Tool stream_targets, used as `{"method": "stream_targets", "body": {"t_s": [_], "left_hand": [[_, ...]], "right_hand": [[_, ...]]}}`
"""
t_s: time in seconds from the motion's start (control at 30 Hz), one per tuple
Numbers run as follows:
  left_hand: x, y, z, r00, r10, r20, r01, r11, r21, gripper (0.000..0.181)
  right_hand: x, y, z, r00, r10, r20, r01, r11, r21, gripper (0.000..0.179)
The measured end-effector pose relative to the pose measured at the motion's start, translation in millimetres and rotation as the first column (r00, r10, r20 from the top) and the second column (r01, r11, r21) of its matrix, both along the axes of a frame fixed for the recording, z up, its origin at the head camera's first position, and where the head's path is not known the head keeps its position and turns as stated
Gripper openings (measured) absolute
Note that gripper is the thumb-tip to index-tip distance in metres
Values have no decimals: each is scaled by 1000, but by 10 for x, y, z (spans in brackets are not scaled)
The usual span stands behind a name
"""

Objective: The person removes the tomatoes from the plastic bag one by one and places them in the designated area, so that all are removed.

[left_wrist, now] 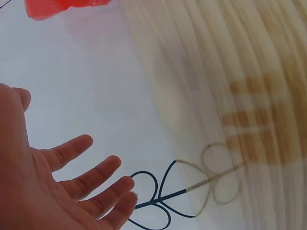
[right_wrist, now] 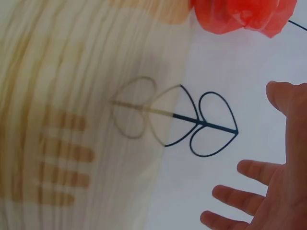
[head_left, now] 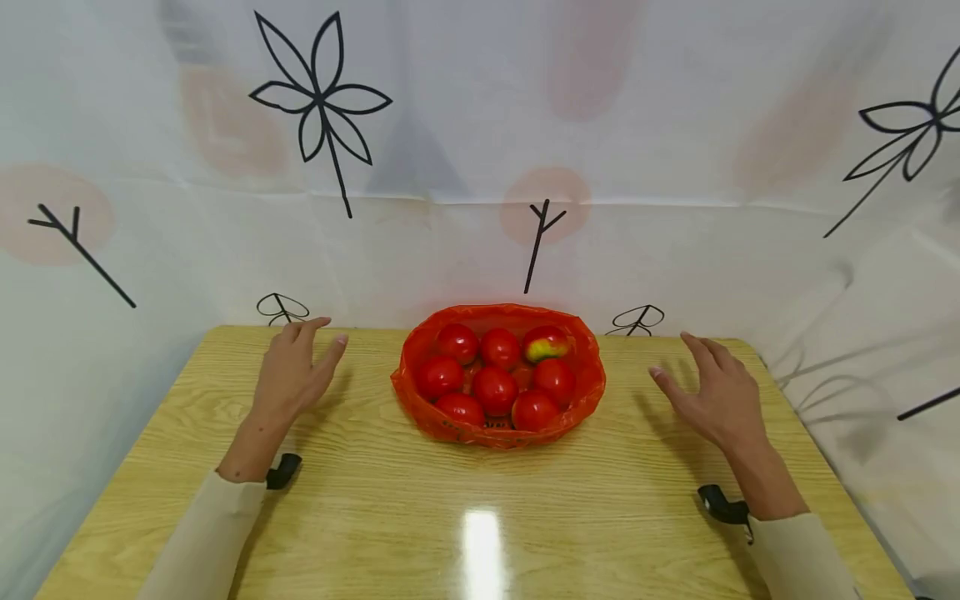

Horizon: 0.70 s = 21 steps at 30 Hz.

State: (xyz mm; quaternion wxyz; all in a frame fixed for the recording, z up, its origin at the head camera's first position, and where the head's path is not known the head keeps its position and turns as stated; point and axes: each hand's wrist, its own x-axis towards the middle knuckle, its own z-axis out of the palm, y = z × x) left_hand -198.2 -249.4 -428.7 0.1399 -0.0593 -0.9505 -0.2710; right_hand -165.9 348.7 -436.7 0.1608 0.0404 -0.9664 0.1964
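A red plastic bag (head_left: 408, 398) with its mouth spread wide stands at the back middle of the table. Inside it lie several shiny red round fruits (head_left: 495, 390), which look like apples; one fruit (head_left: 546, 342) at the back right has a yellow-green patch. Left of the bag, apart from it, the left hand (head_left: 291, 371) hovers over the table with fingers extended and nothing in it. To the bag's right the right hand (head_left: 714, 398) is held likewise, thumb toward the bag, empty. Both wrist views show spread fingers, with the bag's red edge (left_wrist: 67, 5) at the top.
The wood-grain table (head_left: 375, 517) is glossy and reflects a bright light near its front. A white cloth (head_left: 450, 250) with black plant drawings and pink spots hangs right behind the table and along its sides. Each wrist wears a black camera mount (head_left: 282, 472).
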Motion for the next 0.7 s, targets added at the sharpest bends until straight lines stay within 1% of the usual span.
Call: {"method": "stream_targets", "body": {"t_s": [0.13,0.2,0.4,0.57,0.7], "left_hand": [[-10,34,-3,1000,-6,4,6,1000,18,65],[-12,55,-1,1000,-11,-3,11,1000,27,65],[0,140,11,999,-36,-14,36,998,55,63],[21,209,32,998,-63,-12,63,995,81,61],[33,258,40,997,-81,-5,81,993,91,62]], "right_hand": [[21,-44,49,1000,4,19,-4,1000,-20,79],[26,-65,73,1000,11,12,-10,999,-31,79],[47,-146,142,998,34,-47,-37,997,-63,75],[64,-246,208,994,54,-96,-61,996,-72,72],[77,-323,249,991,65,-119,-74,994,-76,70]]}}
